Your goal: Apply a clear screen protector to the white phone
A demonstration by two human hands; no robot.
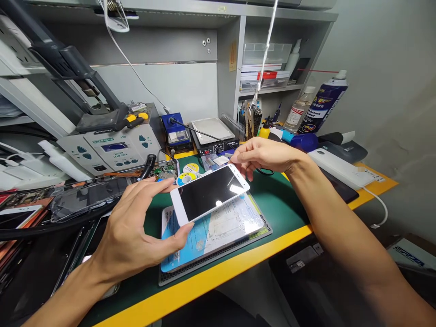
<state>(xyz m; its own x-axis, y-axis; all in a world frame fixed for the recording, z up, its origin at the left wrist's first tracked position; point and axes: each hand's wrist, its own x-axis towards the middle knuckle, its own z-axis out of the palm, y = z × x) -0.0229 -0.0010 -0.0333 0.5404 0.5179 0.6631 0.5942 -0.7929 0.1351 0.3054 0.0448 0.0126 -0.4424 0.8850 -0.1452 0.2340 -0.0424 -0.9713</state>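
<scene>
A white phone (211,193) with a dark, glossy screen is held tilted above a blue and white package (221,227). My left hand (139,225) grips the phone's left end between thumb and fingers. At the phone's upper right corner is my right hand (257,156), its fingers bent; whether they grip the phone's edge or only rest by it is hard to tell. The package lies on a grey perforated plate (218,255) on the green mat (282,204). Just behind the phone sit round spools (186,178) with yellow and blue labels.
A soldering station (112,147) stands at the back left, a blue iron unit (174,129) beside it. Phone parts and another white phone (18,217) lie at left. At the back right are a clear bottle (299,109) and a spray can (323,104). A yellow edge (211,288) borders the bench.
</scene>
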